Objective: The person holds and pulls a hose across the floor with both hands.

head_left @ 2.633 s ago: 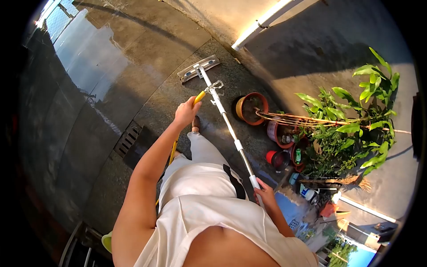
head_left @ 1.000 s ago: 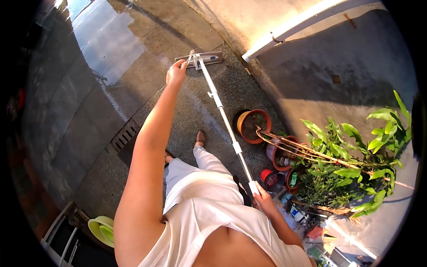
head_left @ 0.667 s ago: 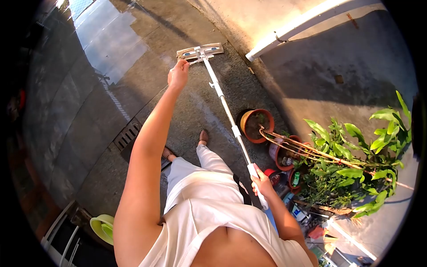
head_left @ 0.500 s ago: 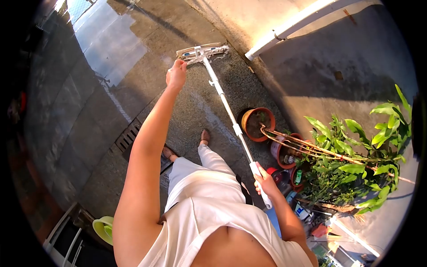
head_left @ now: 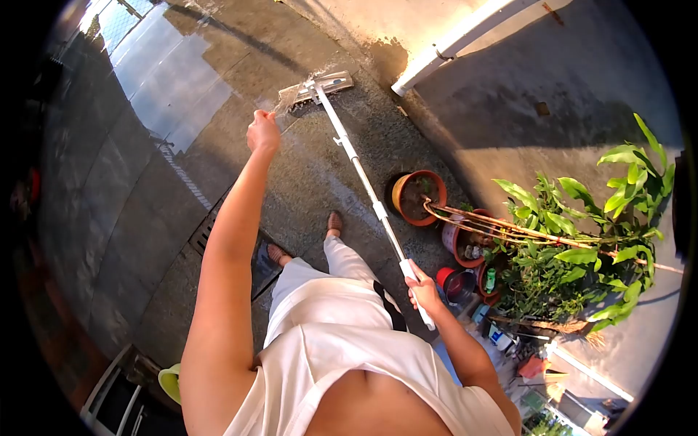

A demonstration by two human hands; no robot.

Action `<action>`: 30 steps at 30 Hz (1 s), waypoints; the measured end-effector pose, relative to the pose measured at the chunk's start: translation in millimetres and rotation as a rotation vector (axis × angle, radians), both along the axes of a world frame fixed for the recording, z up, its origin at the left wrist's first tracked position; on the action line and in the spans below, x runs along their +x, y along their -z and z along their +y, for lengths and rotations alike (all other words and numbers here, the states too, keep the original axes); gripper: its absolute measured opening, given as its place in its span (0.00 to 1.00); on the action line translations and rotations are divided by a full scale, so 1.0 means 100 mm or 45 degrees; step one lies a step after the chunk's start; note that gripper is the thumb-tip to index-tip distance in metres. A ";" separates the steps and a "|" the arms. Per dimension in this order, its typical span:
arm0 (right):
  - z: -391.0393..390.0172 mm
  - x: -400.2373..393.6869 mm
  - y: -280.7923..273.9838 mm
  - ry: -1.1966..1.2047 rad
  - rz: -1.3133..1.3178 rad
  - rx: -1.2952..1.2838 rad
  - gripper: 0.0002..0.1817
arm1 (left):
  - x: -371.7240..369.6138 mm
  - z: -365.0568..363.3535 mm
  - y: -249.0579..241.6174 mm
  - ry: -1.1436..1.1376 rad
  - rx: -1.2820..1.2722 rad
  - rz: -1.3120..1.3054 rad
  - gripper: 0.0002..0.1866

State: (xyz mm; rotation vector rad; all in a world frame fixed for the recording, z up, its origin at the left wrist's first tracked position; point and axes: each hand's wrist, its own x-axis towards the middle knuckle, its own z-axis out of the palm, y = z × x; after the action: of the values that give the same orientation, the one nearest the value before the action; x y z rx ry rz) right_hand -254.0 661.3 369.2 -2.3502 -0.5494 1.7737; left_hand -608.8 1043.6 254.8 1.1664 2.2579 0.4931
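**Flat Mop Rinsed Under a Water Jet on a Wet Yard Floor**

Head view. A long white telescopic mop pole (head_left: 363, 185) is gripped near its top end by the right hand (head_left: 422, 289), the fingers being wrapped fully around the grip. The grey rectangular flat mop head (head_left: 320, 86) is set on the dark speckled stone floor (head_left: 320, 174), far ahead of the person's feet and just short of the white drain pipe (head_left: 454, 45) at the wall. The left hand (head_left: 262, 134) is held out at full arm's length and is closed into a fist around something that cannot be identified; a thin spray of water (head_left: 291, 98) is seen running from it onto the mop head. An empty orange clay pot (head_left: 416, 196) stands just beside the pole, with further pots and a leafy green plant (head_left: 582, 240) to the right. A metal floor drain (head_left: 207, 225) lies to the left of the feet.

Hazards, as judged: the wetted floor may cause a slip. Should the pole be swung right, the clay pot could be struck and tipped. Control of the head may be lost, the pole being held by one hand at its end only.
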 end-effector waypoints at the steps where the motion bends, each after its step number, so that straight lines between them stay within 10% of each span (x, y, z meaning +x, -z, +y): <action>1: 0.22 -0.05 0.11 0.004 -0.022 0.010 0.30 | -0.03 -0.01 0.00 0.012 -0.001 0.019 0.16; 11: 1.39 -0.20 0.45 -0.079 0.027 0.095 0.28 | -0.07 -0.01 -0.16 0.037 -0.013 0.084 0.17; 21: -1.52 -0.19 -0.76 0.262 0.087 0.048 0.30 | 0.67 -0.31 0.12 0.437 -0.139 -0.064 0.17; 26: -3.26 -0.25 -1.10 -0.284 -0.340 0.524 0.30 | 1.16 -0.63 0.24 0.635 -0.245 -0.150 0.17; 30: -3.23 -0.06 -1.30 -0.018 -0.268 0.058 0.30 | 1.24 -0.68 0.26 0.566 -0.261 -0.196 0.17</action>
State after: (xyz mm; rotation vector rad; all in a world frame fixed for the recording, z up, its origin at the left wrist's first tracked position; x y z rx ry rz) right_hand -259.9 337.8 499.5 -2.5228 -0.6290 1.5109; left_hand -485.3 976.0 228.4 1.4144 1.7966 0.1641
